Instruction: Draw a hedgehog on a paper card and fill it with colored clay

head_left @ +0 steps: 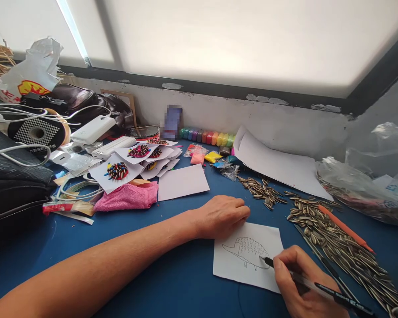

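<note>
In my right hand (pixel 300 280) is a black gel pen (pixel 318 289), gripped between thumb and fingers. Its tip touches a small white sheet of paper (pixel 228 269) on the blue table. An ink outline of a hedgehog-like animal (pixel 250 251) with a pointed snout, short legs and scalloped marks on its body covers the sheet's middle. My left hand (pixel 222 216) rests on the top left edge of the sheet, fingers curled under in a loose fist, with nothing visible in them. Right of the sheet lies a long pile of striped sunflower seeds (pixel 338 247).
An orange stick-like tool (pixel 346 229) lies on the seeds. Behind are a blank white card (pixel 184 182), a pink cloth (pixel 128 196), cards with seed decorations (pixel 117 171), a row of coloured clay packs (pixel 207 137), larger paper sheets (pixel 278 163) and a plastic bag (pixel 374 176). Cables and bags crowd the left.
</note>
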Tool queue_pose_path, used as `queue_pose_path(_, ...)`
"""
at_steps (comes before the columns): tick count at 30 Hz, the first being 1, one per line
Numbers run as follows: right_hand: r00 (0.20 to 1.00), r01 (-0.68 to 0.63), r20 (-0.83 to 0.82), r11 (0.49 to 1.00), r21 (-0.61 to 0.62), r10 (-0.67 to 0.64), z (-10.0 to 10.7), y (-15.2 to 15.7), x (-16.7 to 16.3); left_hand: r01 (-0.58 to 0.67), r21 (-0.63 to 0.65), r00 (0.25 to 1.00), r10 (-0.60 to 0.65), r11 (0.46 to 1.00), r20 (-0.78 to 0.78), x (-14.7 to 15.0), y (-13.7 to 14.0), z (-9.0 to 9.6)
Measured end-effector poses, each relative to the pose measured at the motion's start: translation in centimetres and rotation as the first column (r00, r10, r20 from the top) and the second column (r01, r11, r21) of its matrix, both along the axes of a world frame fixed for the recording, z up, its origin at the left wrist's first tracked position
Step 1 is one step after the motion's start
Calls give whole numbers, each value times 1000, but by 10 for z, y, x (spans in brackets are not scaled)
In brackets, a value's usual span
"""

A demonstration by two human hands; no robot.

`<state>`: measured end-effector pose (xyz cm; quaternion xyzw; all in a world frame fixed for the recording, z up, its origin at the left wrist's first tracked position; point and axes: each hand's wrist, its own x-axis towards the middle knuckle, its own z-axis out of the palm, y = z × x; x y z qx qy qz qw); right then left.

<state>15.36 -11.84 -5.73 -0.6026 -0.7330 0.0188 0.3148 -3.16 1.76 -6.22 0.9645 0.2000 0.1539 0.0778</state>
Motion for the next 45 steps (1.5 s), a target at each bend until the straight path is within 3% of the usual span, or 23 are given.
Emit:
queue_pose_path(10,999,40,-16,999,19,-40,11,-2,1,-3,-22,1000,3,1000,7,0,1,0)
queue_pose_path(18,998,46,-31,999,-25,-47,13,0,3,-6,-295,999,16,956,31,-4,2,14)
queue_pose_path(27,987,104,-108,989,-102,-115,14,-2,-2,-110,-451,994,85,886,-76,-2,-1,26)
queue_pose_path(35,967,221,-129,975,-18,-222,10,0,-11,-120,-443,993,98,888,-71,-5,3,26)
queue_pose_path(42,975,193,-109,981,-19,-194,6,3,-8,-229,-318,972,198,920,-127,-14,13,31)
queue_pose_path(45,986,115,-113,991,-62,-122,4,3,-4,-221,-265,975,223,939,-23,-12,10,31)
